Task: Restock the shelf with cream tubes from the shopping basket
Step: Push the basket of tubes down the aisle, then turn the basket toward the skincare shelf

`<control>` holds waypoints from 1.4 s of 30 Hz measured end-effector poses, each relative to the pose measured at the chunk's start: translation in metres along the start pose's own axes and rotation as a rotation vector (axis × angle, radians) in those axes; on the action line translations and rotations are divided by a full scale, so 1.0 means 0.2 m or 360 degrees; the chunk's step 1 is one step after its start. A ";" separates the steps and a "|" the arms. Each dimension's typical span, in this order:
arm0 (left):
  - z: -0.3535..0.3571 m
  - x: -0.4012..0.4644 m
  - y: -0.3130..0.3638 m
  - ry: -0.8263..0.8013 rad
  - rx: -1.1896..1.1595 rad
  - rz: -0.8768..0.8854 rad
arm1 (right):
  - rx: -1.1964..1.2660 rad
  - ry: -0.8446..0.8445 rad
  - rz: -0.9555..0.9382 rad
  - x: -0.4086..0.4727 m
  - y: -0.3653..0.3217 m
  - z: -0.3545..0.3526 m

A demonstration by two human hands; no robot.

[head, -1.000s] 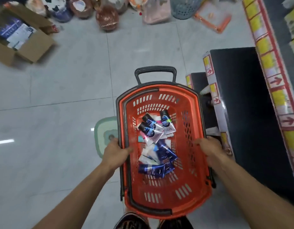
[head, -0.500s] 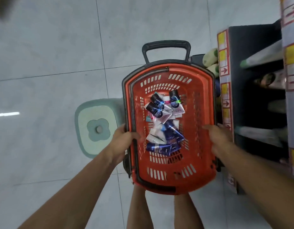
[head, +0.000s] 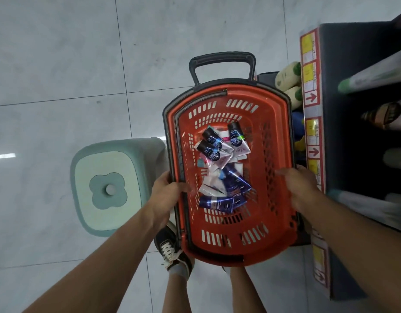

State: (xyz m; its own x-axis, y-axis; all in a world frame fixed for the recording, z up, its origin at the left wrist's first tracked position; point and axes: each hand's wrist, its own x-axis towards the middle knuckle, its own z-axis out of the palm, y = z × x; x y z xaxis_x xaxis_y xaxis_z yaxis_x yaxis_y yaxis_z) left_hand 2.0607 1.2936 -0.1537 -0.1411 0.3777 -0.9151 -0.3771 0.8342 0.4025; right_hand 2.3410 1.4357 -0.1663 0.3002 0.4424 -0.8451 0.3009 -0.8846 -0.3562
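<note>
An orange shopping basket (head: 231, 249) with a dark rim and a black pull handle (head: 222, 58) is held above the floor in front of me. Several cream tubes (head: 222, 168), dark blue and silver-white with black caps, lie piled in its bottom. My left hand (head: 166, 192) grips the basket's left rim, thumb over the edge. My right hand (head: 296, 186) grips the right rim, slightly blurred. The dark shelf (head: 353, 154) stands directly to the right, its price-label strip (head: 311, 123) facing the basket.
A pale green plastic stool (head: 109, 184) stands on the tiled floor left of the basket. Cream and green bottles (head: 287, 75) sit at the shelf's lower corner. Tubes and bottles (head: 382, 114) lie on the shelf levels. My sneaker (head: 170, 247) shows below the basket.
The view has tilted down and closer to the shelf. The basket is lifted higher against the shelf edge, both hands keep their grip on its rims. The stool is now fully visible.
</note>
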 end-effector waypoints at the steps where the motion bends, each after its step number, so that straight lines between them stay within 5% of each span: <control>1: 0.01 0.02 0.00 0.0011 -0.0007 0.0004 | -0.0008 -0.0029 0.0008 0.02 0.00 -0.01; 9: 0.05 0.15 -0.04 0.0058 -0.0045 -0.0009 | -0.0157 -0.0238 -0.0025 0.11 0.03 -0.01; 18: 0.04 0.16 -0.07 0.0055 0.0038 0.0013 | -0.0295 -0.0128 -0.0172 0.13 0.06 0.04; 23: 0.02 0.11 -0.12 0.0258 -0.0002 -0.0016 | -0.0672 -0.0023 -0.0385 0.05 0.10 0.03; 34: -0.05 -0.72 0.22 0.0338 0.0483 0.0063 | -0.1179 -0.0155 -0.0635 -0.78 -0.17 -0.01; 42: -0.08 -1.48 0.62 0.0476 0.1001 0.0546 | -0.1426 -0.0180 -0.1073 -1.46 -0.51 -0.17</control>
State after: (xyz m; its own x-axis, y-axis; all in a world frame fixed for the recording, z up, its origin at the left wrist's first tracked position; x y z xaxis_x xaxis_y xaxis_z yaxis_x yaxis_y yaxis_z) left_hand 2.0414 1.2793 0.1673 -0.4311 0.6062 -0.6683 0.3102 0.7951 0.5211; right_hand 2.2545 1.4016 0.1298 -0.2394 0.7337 -0.6358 0.9258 -0.0248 -0.3772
